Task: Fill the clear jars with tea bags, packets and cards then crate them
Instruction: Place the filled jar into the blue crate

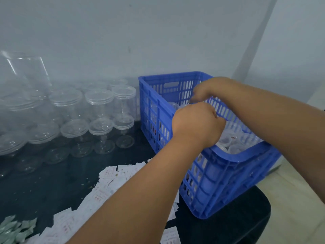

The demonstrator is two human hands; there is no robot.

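Note:
A blue slotted crate [219,173] stands at the right end of the dark table and holds several clear lidded jars [233,136]. My left hand [195,124] is over the crate's middle, fingers curled downward around the top of a clear jar whose body is mostly hidden beneath it. My right hand [209,88] hovers just behind, over the crate's far side, fingers bent down; its fingertips are hidden behind my left hand. Empty clear jars [98,106] are stacked at the left. White packets [112,180] lie scattered on the table in front.
Greenish tea bags [15,229] lie at the bottom-left corner. A large clear container [24,71] stands at the far left against the pale wall. The table's right edge [267,208] falls off just beyond the crate, with a light floor below.

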